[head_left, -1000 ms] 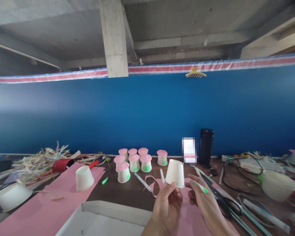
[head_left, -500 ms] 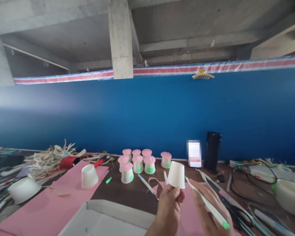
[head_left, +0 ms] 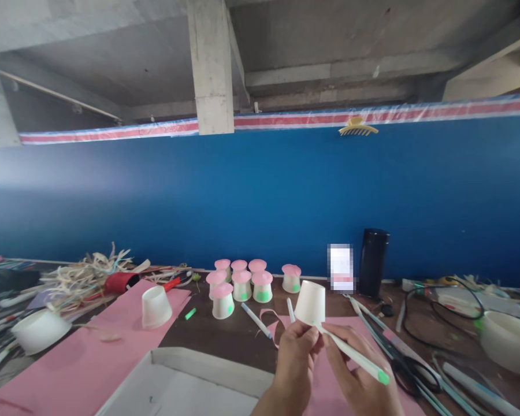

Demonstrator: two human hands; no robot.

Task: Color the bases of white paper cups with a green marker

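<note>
My left hand [head_left: 297, 355] grips a white paper cup [head_left: 310, 301] by its lower rim, the cup upside down with its wide end low. In my right hand [head_left: 359, 364] is a white marker [head_left: 357, 353] with a green end, its tip touching the cup near the rim. A small green mark shows there. Behind, on the dark table, several upturned cups [head_left: 223, 307] carry pink paper discs on top and green patches on their sides. A plain white cup [head_left: 156, 307] stands upside down on pink paper [head_left: 112, 329] to the left.
A white box lid [head_left: 212, 365] lies in front of me. Scissors [head_left: 409, 372], a black bottle [head_left: 374, 263] and a white bowl [head_left: 509, 341] are at the right. Paper strips [head_left: 91, 277] pile up at the left. A green cap [head_left: 190, 314] and a pen [head_left: 256, 320] lie mid-table.
My right hand has moved left and down, bringing the marker tip from beside the cup onto its lower side. A small green mark now shows on the cup.
</note>
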